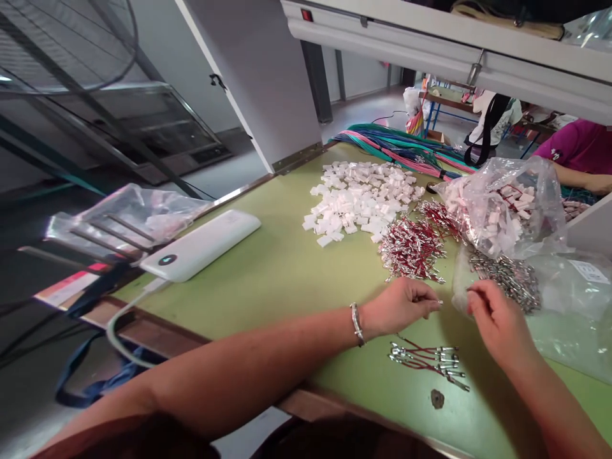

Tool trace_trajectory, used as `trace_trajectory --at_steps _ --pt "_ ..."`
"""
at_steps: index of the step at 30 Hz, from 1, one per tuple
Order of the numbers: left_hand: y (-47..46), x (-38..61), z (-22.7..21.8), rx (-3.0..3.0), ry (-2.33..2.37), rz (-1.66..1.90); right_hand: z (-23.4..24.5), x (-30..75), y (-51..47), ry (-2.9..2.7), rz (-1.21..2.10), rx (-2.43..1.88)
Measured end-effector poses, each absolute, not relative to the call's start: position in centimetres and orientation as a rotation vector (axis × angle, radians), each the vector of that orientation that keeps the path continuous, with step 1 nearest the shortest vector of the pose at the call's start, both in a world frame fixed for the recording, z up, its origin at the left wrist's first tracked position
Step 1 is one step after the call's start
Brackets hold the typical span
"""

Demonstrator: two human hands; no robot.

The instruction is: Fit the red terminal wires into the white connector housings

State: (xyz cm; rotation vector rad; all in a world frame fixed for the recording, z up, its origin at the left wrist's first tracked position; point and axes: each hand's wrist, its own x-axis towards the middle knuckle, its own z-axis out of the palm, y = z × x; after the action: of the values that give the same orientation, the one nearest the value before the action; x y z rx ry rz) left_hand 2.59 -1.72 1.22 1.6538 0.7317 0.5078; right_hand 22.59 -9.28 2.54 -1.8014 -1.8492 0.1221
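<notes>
My left hand (pixel 399 306) rests on the green table (pixel 287 268), its fingers pinched on a small metal-tipped piece at its fingertips. My right hand (pixel 492 315) is close beside it, fingers curled in a pinch on something thin that I cannot make out. Just below the hands lie a few short red wires with metal terminals (pixel 428 360). A larger heap of red wires with terminals (pixel 414 248) lies just beyond the hands. A pile of white plastic connector housings (pixel 361 201) sits farther back.
A clear bag of white housings and wires (pixel 502 207) and loose metal terminals (pixel 509 277) on plastic lie at right. A white power bank (pixel 201 245) with a cable sits near the left edge. Coloured cable bundles (pixel 401 146) lie at the back. Another person's arm (pixel 581 178) shows at far right.
</notes>
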Motion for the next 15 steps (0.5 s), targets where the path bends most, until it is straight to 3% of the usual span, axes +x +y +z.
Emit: trace_trajectory --at_steps 10,15 --pt "-1.6 2.1 1.2 1.811 0.740 0.530 1.6 19.8 -9.6 -1.830 0.380 -1.601" --pt "-1.9 1.4 0.2 2.563 0.505 0.601 1.9 19.6 -10.0 -1.827 0.720 -1.687"
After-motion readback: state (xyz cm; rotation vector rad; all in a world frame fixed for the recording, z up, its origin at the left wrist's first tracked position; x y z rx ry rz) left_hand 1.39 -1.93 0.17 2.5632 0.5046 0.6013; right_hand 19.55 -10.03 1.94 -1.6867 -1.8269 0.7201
